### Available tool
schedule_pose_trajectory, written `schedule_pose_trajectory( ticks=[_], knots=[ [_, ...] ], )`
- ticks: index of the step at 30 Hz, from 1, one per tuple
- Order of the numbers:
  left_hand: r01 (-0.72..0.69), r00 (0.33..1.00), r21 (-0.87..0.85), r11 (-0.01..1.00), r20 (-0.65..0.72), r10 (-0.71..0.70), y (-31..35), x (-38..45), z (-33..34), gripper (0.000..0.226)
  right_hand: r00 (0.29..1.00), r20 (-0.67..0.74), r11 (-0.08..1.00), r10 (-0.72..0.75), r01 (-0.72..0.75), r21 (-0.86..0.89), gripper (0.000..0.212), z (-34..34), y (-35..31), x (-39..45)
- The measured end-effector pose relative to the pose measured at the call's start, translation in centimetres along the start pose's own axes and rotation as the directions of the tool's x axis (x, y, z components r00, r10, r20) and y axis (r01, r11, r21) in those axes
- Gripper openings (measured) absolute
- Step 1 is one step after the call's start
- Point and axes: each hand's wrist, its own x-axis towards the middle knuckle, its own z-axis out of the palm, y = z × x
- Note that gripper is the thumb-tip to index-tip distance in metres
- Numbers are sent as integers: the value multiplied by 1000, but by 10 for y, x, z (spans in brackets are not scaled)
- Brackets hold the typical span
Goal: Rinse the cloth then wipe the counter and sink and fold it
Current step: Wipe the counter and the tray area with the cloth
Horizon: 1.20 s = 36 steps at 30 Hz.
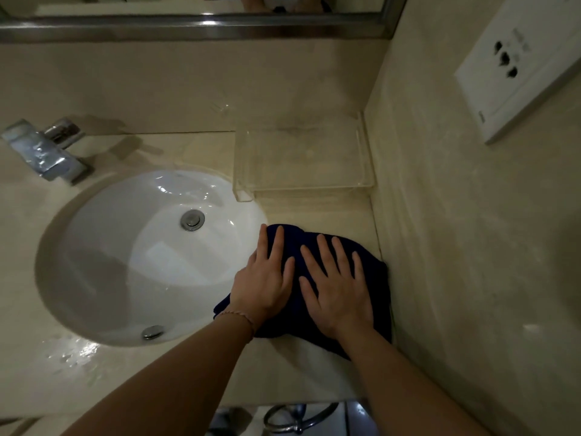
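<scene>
Cloth (323,247) lies bunched on the worktop (298,209) right of the sink (125,247), left hand (264,281) and right hand (338,287) pressing it flat-fingered. Wet sheen suggests rinsing and wiping are largely done; folding seems left. Tap (47,149) and clear tray (301,158) stand behind the sink.

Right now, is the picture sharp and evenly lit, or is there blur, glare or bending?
Head view: dim, warm light; glare on the white sink and wet counter; the faucet is motion-blurred; wide-angle bending tilts the wall socket; the dark cloth shows little detail.
</scene>
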Motion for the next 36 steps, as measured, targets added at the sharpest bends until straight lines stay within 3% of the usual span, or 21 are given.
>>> schedule_pose_trajectory(
  ticks=[10, 18, 30, 36],
  knots=[
    [115, 993, -194, 974, 30, -111, -1, 36, 0, 65, 999, 48, 999, 9, -7, -48, 62, -9, 6, 40],
    [94, 996, -281, 955, 29, -89, -2, 35, -2, 68, 999, 13, 994, 49, -47, -96, 64, -11, 2, 41],
    [-107, 994, 36, 994, 42, 105, -36, -36, -10, 65, 998, 29, 996, 47, -45, -74, 67, 8, -39, -46],
    [-107, 994, 146, 984, 39, 102, -65, -65, -14, 63, 998, 33, 997, 46, -44, -58, 66, 17, -72, -69]
  ],
)
